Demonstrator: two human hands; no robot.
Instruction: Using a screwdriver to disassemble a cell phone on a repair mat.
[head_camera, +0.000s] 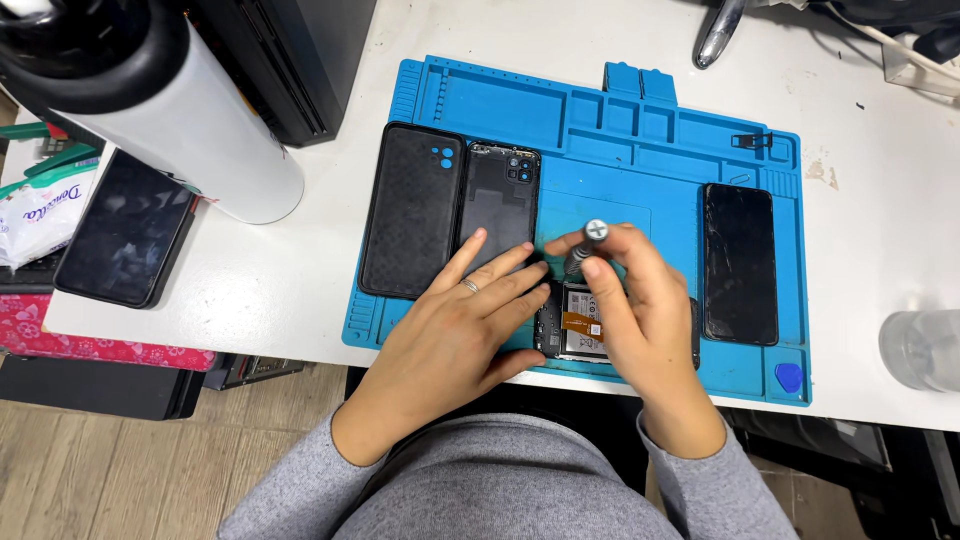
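We wear a grey knit top with long sleeves ending at the wrists; a thin silver ring (469, 286) sits on our left hand (455, 330).

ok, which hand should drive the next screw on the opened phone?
Right, most likely. The right hand holds the screwdriver upright over the opened phone. The left hand lies flat, steadying the phone's edge on the blue mat.
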